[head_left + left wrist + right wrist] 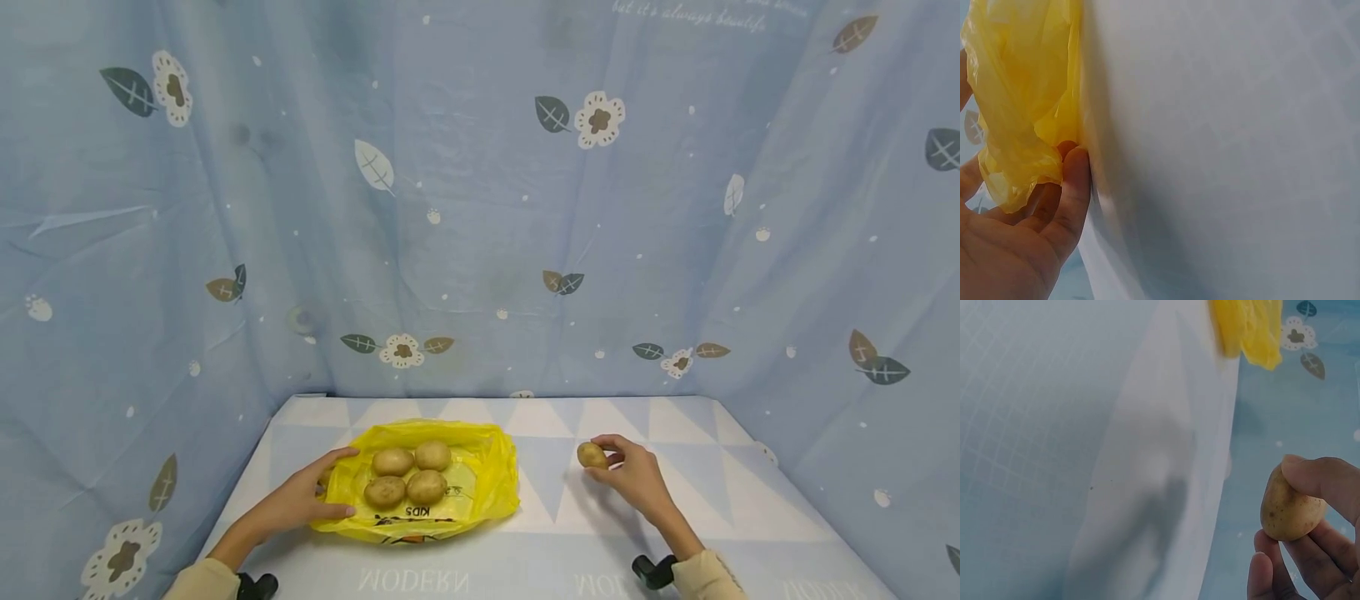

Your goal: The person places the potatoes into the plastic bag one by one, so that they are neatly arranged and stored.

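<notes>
A yellow plastic bag lies spread on the table, with several potatoes grouped on its middle. My left hand holds the bag's left edge; in the left wrist view, its fingers curl around the crumpled yellow plastic. Brownish-yellow skin of another potato shows partly hidden between that hand's thumb and fingers. Right of the bag, my right hand pinches a single small potato between thumb and fingers. In the right wrist view this potato shows a few dark specks, and the thumb lies over its top.
The table has a cloth with pale blue and white triangles and printed lettering along its near side. Blue curtains with leaves and flowers hang behind it and on both sides. Dark wrist mounts sit at both sleeves.
</notes>
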`<act>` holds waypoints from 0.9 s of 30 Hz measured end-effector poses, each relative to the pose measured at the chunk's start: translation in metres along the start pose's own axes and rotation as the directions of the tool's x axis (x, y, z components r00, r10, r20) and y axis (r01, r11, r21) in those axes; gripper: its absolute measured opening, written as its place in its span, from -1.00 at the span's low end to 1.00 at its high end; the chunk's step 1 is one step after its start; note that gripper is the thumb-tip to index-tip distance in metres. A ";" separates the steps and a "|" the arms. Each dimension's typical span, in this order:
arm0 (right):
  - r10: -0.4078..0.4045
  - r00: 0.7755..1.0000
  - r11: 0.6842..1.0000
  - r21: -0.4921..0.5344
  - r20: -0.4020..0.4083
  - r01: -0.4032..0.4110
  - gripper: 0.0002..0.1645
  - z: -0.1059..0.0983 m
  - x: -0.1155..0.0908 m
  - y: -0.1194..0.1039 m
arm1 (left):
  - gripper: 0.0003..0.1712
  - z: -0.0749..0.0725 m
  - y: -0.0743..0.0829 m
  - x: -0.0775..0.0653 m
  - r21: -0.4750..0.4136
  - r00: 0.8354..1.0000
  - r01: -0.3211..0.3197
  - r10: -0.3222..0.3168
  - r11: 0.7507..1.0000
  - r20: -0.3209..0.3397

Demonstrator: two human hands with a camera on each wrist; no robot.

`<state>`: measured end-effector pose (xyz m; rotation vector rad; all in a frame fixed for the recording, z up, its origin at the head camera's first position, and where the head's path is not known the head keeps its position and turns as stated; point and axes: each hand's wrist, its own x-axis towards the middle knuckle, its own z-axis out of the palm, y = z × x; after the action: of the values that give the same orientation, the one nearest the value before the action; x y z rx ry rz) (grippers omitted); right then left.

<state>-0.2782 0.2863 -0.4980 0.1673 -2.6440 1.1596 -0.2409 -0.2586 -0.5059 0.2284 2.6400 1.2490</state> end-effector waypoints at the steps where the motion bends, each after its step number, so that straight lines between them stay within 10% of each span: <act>1: -0.001 1.000 1.000 0.004 0.001 0.001 -0.42 0.000 0.000 -0.001 | 0.09 0.000 0.000 0.000 0.001 1.000 -0.001 0.001 1.000 -0.001; 27: -0.046 0.998 0.999 0.026 0.044 0.045 -0.44 0.016 0.006 -0.020 | 0.10 0.001 0.001 -0.002 -0.023 1.000 -0.009 0.009 1.000 -0.001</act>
<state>-0.2825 0.2607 -0.4930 0.2590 -2.6504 1.1878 -0.2386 -0.2578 -0.5053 0.2365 2.6266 1.2813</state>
